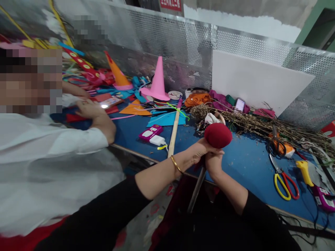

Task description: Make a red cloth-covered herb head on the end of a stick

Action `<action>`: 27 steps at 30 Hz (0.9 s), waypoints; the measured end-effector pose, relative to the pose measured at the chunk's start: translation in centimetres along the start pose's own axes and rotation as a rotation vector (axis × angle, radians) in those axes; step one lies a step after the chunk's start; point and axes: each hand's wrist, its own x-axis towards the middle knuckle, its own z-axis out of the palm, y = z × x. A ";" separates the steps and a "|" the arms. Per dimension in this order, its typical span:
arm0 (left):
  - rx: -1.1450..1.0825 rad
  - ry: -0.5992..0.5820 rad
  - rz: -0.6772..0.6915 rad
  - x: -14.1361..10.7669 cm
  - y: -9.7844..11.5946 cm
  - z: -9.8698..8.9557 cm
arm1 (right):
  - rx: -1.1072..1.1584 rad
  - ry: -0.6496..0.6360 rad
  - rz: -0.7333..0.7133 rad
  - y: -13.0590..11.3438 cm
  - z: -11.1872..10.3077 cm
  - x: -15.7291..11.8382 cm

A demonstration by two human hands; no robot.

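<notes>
A round red fabric-covered ball (218, 135) sits at the top of a stick (196, 190) that slants down toward my lap. My left hand (200, 150), with a gold bangle at the wrist, is closed just below the ball. Right beside it, my right hand (214, 163) is closed around the same spot, and the two hands touch. Dark red cloth hangs beneath them. My fingers are partly hidden by the ball and by each other.
Dried stalks (248, 123) lie along the blue table's (240, 158) back. Scissors (284, 181) and a yellow-handled tool (304, 172) lie right. A pale stick (174, 132), purple device (151, 132) and pink cone hat (158, 82) are left. A person in white (52, 150) works at far left.
</notes>
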 end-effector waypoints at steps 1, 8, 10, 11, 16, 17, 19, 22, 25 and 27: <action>-0.030 -0.033 -0.030 0.0 0.0 -0.2 | -0.023 0.024 -0.015 0.1 -0.1 -0.1; -0.165 -0.018 -0.055 -0.4 -0.4 1.0 | -0.213 0.083 -0.098 0.2 -0.6 -1.1; -0.153 0.031 -0.054 -0.5 -0.6 1.2 | -0.200 0.065 -0.101 0.1 -0.7 -1.2; -0.147 0.055 -0.059 -0.5 -0.7 1.2 | -0.186 0.054 -0.093 0.0 -0.8 -1.2; -0.111 0.076 -0.057 -0.5 -1.1 1.0 | -0.094 0.015 -0.061 -0.4 -1.0 -1.5; -0.100 0.076 -0.052 -0.5 -1.0 1.0 | -0.083 0.012 -0.066 -0.4 -1.0 -1.7; -0.087 0.092 -0.038 -0.7 -0.8 1.2 | -0.087 0.006 -0.083 -0.5 -1.0 -2.1; -0.092 0.121 -0.005 -1.2 -0.3 1.5 | -0.164 -0.009 -0.089 -0.3 -1.0 -3.0; -0.110 0.109 -0.008 -1.7 0.1 1.6 | -0.283 -0.033 -0.054 0.0 -1.0 -4.1; -0.119 0.070 -0.038 -1.9 0.2 1.4 | -0.375 -0.070 -0.034 0.3 -1.0 -4.9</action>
